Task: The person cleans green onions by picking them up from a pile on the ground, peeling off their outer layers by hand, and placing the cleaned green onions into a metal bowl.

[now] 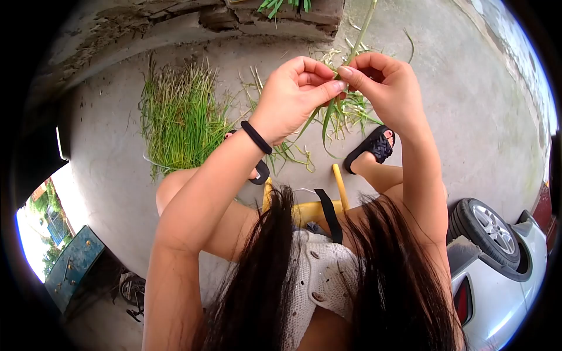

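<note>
A long green stalk point(363, 32) rises from between my fingertips toward the top of the view, and narrow leaves point(326, 123) hang below my hands. My left hand point(295, 96) pinches the stalk between thumb and fingers, with a black band around the wrist. Close beside it, my right hand point(386, 88) also grips the stalk, its thumb nearly touching the left thumb. The exact spot where the fingers meet the stalk is partly hidden. Loose trimmings point(354, 111) lie on the ground under both hands.
To the left, a large heap of green stalks point(181, 117) lies on the concrete floor point(462, 99). More green stalks point(282, 6) rest on the ledge point(275, 26) ahead. A yellow stool point(307, 212) shows between my legs. A silver car point(497, 292) stands at right.
</note>
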The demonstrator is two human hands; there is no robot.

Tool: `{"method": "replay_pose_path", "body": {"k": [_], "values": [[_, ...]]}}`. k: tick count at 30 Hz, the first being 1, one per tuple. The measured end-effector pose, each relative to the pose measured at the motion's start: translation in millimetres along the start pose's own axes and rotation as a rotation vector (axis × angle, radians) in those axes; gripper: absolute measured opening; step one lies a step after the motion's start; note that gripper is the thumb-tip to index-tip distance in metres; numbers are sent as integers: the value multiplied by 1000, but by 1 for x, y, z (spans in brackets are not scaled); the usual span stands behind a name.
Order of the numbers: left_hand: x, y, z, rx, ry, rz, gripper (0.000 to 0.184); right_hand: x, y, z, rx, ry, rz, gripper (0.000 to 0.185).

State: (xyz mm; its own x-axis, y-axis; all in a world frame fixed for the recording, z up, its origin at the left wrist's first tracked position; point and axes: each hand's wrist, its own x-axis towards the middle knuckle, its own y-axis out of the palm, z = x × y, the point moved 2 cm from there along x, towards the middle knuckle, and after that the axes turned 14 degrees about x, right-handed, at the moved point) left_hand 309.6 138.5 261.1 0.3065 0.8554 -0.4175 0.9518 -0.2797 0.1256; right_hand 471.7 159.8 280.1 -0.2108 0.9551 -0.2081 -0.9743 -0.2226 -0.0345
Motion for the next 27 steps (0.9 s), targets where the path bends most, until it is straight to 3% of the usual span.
{"method": "replay_pose_path", "body": {"k": [7,13,25,27], "values": [[-1,-5,-4,-37,-41,99,19,-2,-5,3,13,1,26,16],[-3,-6,-8,-88,-108,142,16,6,-22,1,-118,-208,-195,14],[-14,-4,-18,-169,-158,261,13,13,-115,8,120,-220,-829,22],[-13,-5,-18,-225,-152,250,15,12,-117,11,-36,-233,-791,20]]}}
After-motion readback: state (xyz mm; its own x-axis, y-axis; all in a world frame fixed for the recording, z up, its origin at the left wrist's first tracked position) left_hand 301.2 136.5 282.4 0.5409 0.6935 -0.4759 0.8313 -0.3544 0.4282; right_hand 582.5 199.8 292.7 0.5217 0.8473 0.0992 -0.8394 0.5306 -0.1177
